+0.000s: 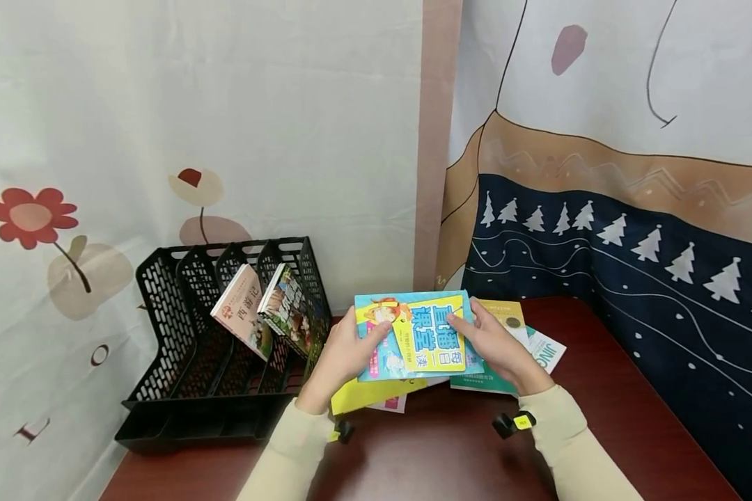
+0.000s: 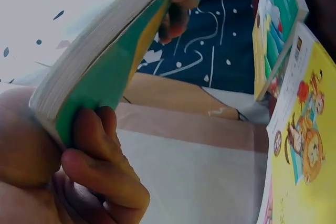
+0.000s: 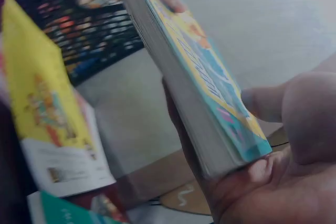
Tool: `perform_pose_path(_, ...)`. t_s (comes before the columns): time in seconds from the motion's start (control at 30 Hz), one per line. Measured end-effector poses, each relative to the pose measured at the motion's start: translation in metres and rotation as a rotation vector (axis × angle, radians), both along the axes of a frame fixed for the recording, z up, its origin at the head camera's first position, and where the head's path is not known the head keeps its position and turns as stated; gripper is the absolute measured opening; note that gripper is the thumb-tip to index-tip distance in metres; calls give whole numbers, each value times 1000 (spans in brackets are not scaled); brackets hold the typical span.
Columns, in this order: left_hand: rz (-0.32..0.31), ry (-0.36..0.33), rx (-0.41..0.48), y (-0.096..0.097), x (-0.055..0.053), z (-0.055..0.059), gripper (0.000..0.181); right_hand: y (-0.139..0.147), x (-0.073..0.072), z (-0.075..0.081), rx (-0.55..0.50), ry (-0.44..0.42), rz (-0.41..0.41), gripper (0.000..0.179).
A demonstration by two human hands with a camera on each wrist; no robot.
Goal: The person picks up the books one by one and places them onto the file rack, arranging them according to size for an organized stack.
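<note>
A thick book [image 1: 416, 341] with a blue and yellow cover and large blue characters is held above the table by both hands. My left hand [image 1: 343, 353] grips its left edge, thumb on the front cover. At the right edge, my right hand [image 1: 506, 349] grips it the same way. In the left wrist view the book's green back [image 2: 97, 85] shows, with the left fingers [image 2: 100, 145] curled against it. The right wrist view shows its page edges, with the right thumb [image 3: 265, 103] on the cover.
Yellow [image 1: 376, 395] and green [image 1: 485, 379] books lie on the dark red table [image 1: 439, 445] beneath and behind the held book. A black slotted file rack [image 1: 207, 376] stands at left, with a pale book [image 1: 243, 309] and a dark picture-covered book [image 1: 291, 309] leaning inside. Printed curtains hang behind.
</note>
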State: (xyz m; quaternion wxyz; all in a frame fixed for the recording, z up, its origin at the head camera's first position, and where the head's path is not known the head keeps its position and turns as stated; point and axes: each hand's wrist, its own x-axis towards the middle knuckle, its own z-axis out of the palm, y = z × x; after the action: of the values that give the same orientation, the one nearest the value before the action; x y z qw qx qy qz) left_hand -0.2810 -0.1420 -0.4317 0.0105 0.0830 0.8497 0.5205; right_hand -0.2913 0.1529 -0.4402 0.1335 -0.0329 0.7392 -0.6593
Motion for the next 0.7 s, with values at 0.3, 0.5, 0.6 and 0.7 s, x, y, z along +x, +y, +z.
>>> perform_pose_path(0.3,43,-18,-65,3,-2,-6,62,3,2,-3,-22,78,-34,73)
perform_pose_path(0.5,-13,57,-104,-9,-6,-2,53,10,3,-1,34,85,-15,75)
perform_pose_path(0.6,-122,63,-132,-14,-6,0,37,11,3,-3,50,98,51,72)
perform_pose_path(0.7,-303,11,-165,-16,-5,0,31,10,2,-7,66,114,136,71)
